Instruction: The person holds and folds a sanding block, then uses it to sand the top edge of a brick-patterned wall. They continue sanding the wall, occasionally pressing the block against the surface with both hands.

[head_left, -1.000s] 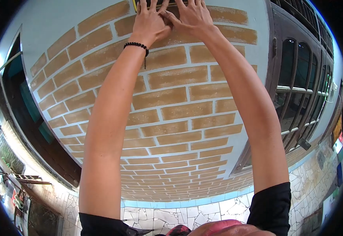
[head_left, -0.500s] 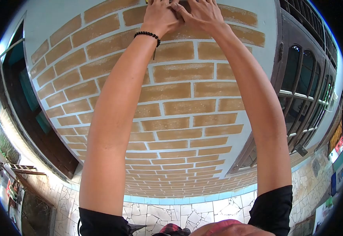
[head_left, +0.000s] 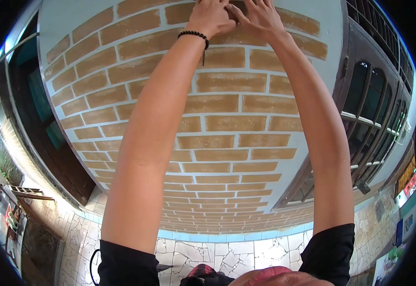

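High on a brick-patterned wall point(head_left: 231, 82), both my hands rest near the top edge of the view. My left hand point(head_left: 212, 18), with a black beaded bracelet point(head_left: 194, 34) at its wrist, lies against the painted bricks, its fingers pointing up and partly cut off by the frame. Close beside it is my right hand point(head_left: 262, 20), palm toward the wall, fingers apart and thumb reaching toward the left hand. I see no object in either hand; what lies under the palms is hidden. The wall has tan bricks with pale blue-grey lines between them.
A dark wooden window with metal bars point(head_left: 367, 95) is on the right, and a dark doorway point(head_left: 41, 119) on the left. Below runs a floor of broken white tiles point(head_left: 231, 252). Furniture point(head_left: 38, 245) stands at the lower left.
The view has shifted, so the wall and my hands appear slightly farther right. Both hands stay high on the wall, with a slightly wider gap between them.
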`<state>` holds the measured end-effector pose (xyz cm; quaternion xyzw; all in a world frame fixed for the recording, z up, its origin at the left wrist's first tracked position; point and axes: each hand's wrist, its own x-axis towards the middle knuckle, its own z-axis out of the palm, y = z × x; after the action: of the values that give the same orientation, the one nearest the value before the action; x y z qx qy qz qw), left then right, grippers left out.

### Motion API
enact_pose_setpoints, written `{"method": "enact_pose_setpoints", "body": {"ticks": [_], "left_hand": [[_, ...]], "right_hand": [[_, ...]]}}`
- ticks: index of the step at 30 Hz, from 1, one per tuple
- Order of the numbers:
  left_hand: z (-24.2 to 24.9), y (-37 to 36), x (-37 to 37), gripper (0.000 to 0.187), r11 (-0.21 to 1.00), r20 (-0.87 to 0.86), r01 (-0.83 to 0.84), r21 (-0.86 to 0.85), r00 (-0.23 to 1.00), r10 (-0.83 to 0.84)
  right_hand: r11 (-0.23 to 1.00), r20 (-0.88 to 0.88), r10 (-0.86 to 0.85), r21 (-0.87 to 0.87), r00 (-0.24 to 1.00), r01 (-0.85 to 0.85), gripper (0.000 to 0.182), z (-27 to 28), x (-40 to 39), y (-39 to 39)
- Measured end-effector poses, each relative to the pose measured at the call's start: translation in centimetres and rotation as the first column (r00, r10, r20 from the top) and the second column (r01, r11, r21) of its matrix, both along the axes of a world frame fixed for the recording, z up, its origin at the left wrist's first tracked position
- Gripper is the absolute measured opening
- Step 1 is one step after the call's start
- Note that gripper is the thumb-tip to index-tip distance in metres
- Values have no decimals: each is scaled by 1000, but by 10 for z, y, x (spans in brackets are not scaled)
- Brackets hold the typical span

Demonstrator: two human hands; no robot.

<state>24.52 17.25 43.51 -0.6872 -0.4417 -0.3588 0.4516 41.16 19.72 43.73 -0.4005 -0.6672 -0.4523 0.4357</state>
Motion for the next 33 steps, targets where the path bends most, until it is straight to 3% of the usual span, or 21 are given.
{"method": "enact_pose_setpoints", "body": {"ticks": [4, 5, 8, 17, 23, 26, 29, 33], "left_hand": [[9, 13, -6, 92, 998, -21, 63, 31, 998, -63], [6, -5, -5, 93, 991, 12, 119, -58, 993, -119], [-4, 0, -1, 93, 999, 16, 34, 33, 999, -34], [1, -10, -2, 93, 987, 53, 156, -40, 987, -154], [-4, 23, -3, 85, 972, 76, 162, 169, 981, -177], [-3, 20, -4, 80, 980, 100, 171, 104, 978, -182], [-5, 19, -2, 77, 952, 114, 269, 147, 951, -286], [-5, 15, -4, 76, 970, 122, 211, 120, 967, -225]], "right_hand": [[999, -31, -12, -50, 999, 10, 93, 8, -3, -4], [999, -30, -10, -33, 1000, 9, 93, 5, -2, -4], [1000, -15, -3, 12, 1000, 3, 90, -4, -1, 0], [995, 22, -95, -5, 995, 95, 84, 7, 0, 0], [998, 7, -58, 31, 998, 58, 77, 0, -4, -11], [1000, -25, -7, 6, 1000, 7, 77, -4, -6, -14], [998, -3, -53, 41, 999, 53, 77, -3, -5, -8], [997, -36, -75, 25, 997, 75, 78, -4, -8, -7]]}}
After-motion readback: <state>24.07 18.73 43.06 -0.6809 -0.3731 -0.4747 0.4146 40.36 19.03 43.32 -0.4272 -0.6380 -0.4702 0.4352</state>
